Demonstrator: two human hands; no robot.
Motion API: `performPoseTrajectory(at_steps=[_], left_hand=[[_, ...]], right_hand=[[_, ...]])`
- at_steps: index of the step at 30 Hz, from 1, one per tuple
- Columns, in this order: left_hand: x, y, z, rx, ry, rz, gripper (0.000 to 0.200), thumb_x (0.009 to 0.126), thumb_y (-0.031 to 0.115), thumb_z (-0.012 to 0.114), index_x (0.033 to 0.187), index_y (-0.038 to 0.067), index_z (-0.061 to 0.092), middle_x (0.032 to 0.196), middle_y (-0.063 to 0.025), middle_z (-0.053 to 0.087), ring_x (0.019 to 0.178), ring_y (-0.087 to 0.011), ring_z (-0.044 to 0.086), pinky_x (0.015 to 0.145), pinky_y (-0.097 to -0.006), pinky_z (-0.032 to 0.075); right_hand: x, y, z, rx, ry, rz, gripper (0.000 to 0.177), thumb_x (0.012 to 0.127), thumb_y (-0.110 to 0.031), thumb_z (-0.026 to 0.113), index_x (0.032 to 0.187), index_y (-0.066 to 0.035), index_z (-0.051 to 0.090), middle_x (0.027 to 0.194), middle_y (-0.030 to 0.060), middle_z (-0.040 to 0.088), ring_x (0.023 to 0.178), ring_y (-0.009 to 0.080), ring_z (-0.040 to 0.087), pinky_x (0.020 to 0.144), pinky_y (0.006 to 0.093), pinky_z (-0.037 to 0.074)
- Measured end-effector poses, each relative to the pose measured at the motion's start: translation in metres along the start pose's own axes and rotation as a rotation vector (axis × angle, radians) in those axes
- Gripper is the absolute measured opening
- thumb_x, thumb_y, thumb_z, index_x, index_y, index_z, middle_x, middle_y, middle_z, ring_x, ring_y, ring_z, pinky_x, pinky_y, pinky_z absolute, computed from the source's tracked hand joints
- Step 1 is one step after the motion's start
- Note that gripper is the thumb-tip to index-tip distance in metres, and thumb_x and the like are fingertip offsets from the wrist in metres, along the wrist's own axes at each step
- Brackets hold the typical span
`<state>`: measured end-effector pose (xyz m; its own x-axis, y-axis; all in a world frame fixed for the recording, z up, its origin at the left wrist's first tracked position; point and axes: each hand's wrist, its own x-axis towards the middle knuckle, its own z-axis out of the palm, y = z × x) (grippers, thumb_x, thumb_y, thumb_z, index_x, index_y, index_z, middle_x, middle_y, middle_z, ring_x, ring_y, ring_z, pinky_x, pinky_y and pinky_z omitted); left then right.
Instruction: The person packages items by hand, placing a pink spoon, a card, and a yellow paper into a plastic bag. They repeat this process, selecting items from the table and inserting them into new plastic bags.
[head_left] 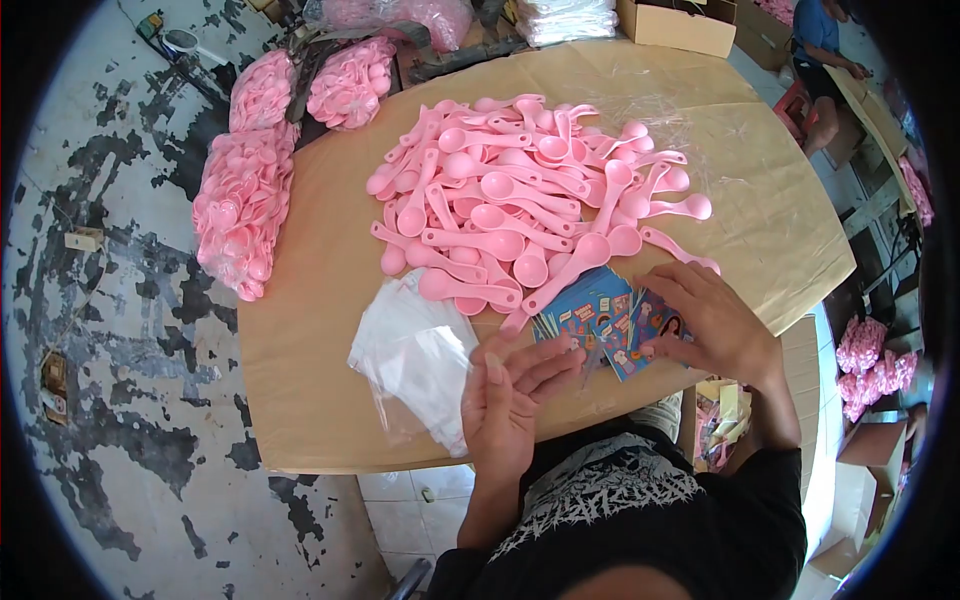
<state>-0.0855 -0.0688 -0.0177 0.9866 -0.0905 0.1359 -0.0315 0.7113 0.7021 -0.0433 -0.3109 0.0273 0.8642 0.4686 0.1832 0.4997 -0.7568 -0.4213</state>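
My left hand (515,395) is raised at the table's front edge, thumb and fingers curled. It seems to pinch a thin clear plastic bag (592,366), whose outline is faint. Close to its fingers lies the handle of a pink scoop spoon (562,284) at the front of the pile. My right hand (708,325) closes on a printed blue and purple card (655,318) with a pictured figure. Beside it, more blue cards (585,305) lie fanned out. Left of them is a stack of clear and white plastic bags (415,350).
A large heap of pink spoons (500,190) covers the middle of the brown table (770,210). Filled bags of spoons (245,200) stand at the left edge. A cardboard box (680,28) is at the back. Another person (822,60) sits at the far right.
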Motion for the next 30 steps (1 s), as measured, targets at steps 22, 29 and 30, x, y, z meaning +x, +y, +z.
performPoseTrajectory(at_steps=[22,29,30], left_hand=[[0.001,-0.021,0.007,0.111,0.085,0.085,0.02,0.096,0.009,0.053,0.112,-0.002,0.05,0.104,-0.0199,0.065,0.099,-0.0316,0.065,0.095,-0.0455,0.05],[-0.002,-0.014,0.012,0.152,0.147,0.128,0.019,0.096,0.009,0.053,0.109,-0.003,0.05,0.103,-0.0215,0.065,0.1,-0.0315,0.065,0.094,-0.0445,0.05],[-0.002,-0.014,0.012,0.155,0.166,0.117,0.019,0.096,0.008,0.053,0.11,-0.004,0.049,0.104,-0.0217,0.065,0.1,-0.0317,0.065,0.094,-0.0445,0.051]], right_hand=[[0.005,0.026,0.002,0.635,0.159,0.367,0.059,0.076,0.006,0.069,0.131,-0.005,0.049,0.125,0.0178,0.058,0.101,0.0203,0.064,0.085,0.0327,0.053],[0.004,0.037,0.003,0.418,0.118,0.406,0.03,0.082,0.002,0.067,0.111,-0.001,0.06,0.104,0.0164,0.068,0.088,0.0187,0.068,0.078,0.0305,0.053],[0.006,0.034,0.003,0.357,0.198,0.299,0.026,0.083,0.001,0.067,0.108,0.0,0.061,0.101,0.0159,0.069,0.087,0.0186,0.068,0.076,0.0299,0.052]])
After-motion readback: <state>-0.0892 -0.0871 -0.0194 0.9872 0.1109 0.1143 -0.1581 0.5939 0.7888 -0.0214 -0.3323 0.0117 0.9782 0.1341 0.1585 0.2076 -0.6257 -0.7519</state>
